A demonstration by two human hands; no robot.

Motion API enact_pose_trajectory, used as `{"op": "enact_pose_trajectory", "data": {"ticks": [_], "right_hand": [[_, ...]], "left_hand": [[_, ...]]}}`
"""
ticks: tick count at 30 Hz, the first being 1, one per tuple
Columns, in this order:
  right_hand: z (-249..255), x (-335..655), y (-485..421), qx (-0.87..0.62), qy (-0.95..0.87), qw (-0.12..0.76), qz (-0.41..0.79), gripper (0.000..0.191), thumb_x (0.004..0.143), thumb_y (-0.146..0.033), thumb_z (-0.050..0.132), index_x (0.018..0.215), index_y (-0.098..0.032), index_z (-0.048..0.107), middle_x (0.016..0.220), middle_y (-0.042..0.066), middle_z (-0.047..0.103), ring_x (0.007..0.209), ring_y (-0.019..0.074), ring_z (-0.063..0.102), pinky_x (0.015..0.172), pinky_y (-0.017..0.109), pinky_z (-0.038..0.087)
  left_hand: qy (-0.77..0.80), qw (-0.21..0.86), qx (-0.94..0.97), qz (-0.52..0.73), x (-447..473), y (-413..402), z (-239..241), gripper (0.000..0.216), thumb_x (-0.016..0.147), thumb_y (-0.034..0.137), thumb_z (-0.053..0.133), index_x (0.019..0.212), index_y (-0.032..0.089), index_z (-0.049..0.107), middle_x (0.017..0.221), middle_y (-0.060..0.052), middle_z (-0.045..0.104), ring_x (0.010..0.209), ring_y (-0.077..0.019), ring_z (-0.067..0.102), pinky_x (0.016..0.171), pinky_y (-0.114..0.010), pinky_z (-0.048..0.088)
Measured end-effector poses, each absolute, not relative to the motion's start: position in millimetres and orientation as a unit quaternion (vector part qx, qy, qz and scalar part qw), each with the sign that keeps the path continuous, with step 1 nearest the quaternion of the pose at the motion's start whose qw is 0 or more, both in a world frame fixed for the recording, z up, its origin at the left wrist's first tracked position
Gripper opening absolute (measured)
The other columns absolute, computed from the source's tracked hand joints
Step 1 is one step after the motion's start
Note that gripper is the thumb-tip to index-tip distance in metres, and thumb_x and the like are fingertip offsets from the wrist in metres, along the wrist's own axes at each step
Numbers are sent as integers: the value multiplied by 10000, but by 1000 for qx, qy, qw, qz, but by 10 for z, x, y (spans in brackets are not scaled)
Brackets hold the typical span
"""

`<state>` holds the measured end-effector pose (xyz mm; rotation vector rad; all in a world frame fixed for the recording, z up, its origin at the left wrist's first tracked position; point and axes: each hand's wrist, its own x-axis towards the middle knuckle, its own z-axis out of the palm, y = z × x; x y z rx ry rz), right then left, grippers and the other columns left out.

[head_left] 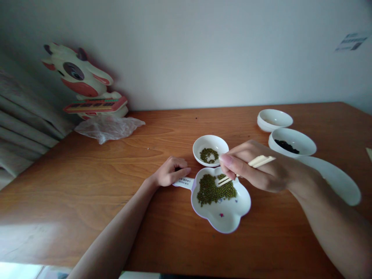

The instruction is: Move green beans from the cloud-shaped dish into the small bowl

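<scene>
Wooden chopsticks are gripped in my right hand, their tips down among green mung beans. The beans lie in a white, flower-shaped dish with a purple rim, mostly in its upper left part. My left hand rests on the table, its fingers closed around the dish's labelled handle. Just behind the dish stands a round white bowl with some mung beans on its bottom. Whether a bean sits between the chopstick tips is too small to tell.
On the right stand a white bowl, another bowl with dark beans, and a white plate partly behind my right arm. A cow-shaped toy keyboard and a clear plastic bag sit at the back left, against the wall.
</scene>
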<state>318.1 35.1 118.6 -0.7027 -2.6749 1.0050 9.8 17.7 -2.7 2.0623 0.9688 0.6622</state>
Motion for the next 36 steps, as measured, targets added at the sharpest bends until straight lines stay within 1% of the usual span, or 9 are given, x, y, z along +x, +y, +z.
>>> {"op": "enact_pose_trajectory", "data": {"ticks": [6, 9, 13, 15, 17, 20, 25, 30, 36], "right_hand": [[1263, 3220, 359, -226, -897, 141, 353, 562, 1132, -498, 352, 717, -196, 582, 650, -5, 595, 602, 133, 522, 642, 316, 395], [1321, 3303, 386, -197, -891, 212, 348, 573, 1142, -475, 324, 721, -204, 601, 667, 1, 619, 614, 140, 550, 646, 324, 402], [1360, 3366, 406, -209, -855, 352, 319, 583, 1135, -492, 325, 724, -232, 646, 694, 21, 638, 654, 183, 563, 680, 369, 400], [1374, 3354, 404, -248, -846, 370, 292, 596, 1126, -530, 319, 724, -248, 656, 700, 38, 642, 665, 213, 555, 698, 402, 398], [1387, 3333, 404, -278, -847, 364, 269, 610, 1110, -578, 315, 715, -261, 655, 668, 45, 622, 639, 227, 534, 687, 424, 388], [1402, 3332, 413, -286, -850, 343, 279, 616, 1098, -608, 311, 706, -268, 644, 656, 47, 621, 627, 229, 533, 677, 434, 385], [1409, 3379, 417, -226, -877, 274, 323, 600, 1132, -520, 306, 697, -242, 612, 654, 14, 634, 626, 183, 546, 669, 377, 403], [1349, 3325, 383, -240, -892, 169, 344, 588, 1141, -499, 317, 710, -206, 588, 676, 9, 642, 619, 145, 573, 638, 324, 420], [1232, 3234, 376, -239, -902, 123, 339, 560, 1135, -497, 359, 739, -189, 609, 653, 2, 631, 599, 132, 551, 626, 311, 399]], "left_hand": [[379, 374, 806, 258, 87, 174, -45, 515, 1057, 360, 537, 588, 163, 459, 593, 7, 504, 585, -111, 428, 587, -290, 308], [377, 372, 807, 260, 82, 177, -53, 510, 1055, 358, 538, 590, 165, 453, 601, 7, 503, 587, -114, 430, 590, -293, 310], [367, 374, 811, 261, 77, 184, -54, 503, 1056, 342, 528, 590, 168, 454, 601, 8, 499, 588, -115, 423, 602, -297, 319], [368, 371, 811, 263, 75, 185, -56, 498, 1051, 340, 535, 590, 170, 455, 597, 7, 502, 587, -118, 427, 603, -298, 321], [373, 370, 809, 265, 75, 185, -58, 496, 1048, 342, 538, 590, 172, 450, 591, 6, 505, 584, -118, 432, 598, -298, 318], [373, 371, 809, 262, 77, 185, -61, 507, 1054, 343, 529, 586, 171, 440, 584, 8, 504, 578, -115, 432, 594, -297, 315], [374, 372, 809, 260, 85, 188, -49, 512, 1053, 349, 531, 582, 171, 437, 585, 12, 492, 578, -113, 423, 592, -296, 311], [372, 367, 812, 259, 89, 184, -35, 496, 1045, 345, 535, 587, 169, 460, 594, 10, 508, 581, -116, 435, 589, -293, 316], [371, 368, 812, 261, 80, 178, -43, 503, 1052, 347, 535, 590, 165, 455, 594, 8, 511, 584, -113, 438, 595, -291, 319]]}}
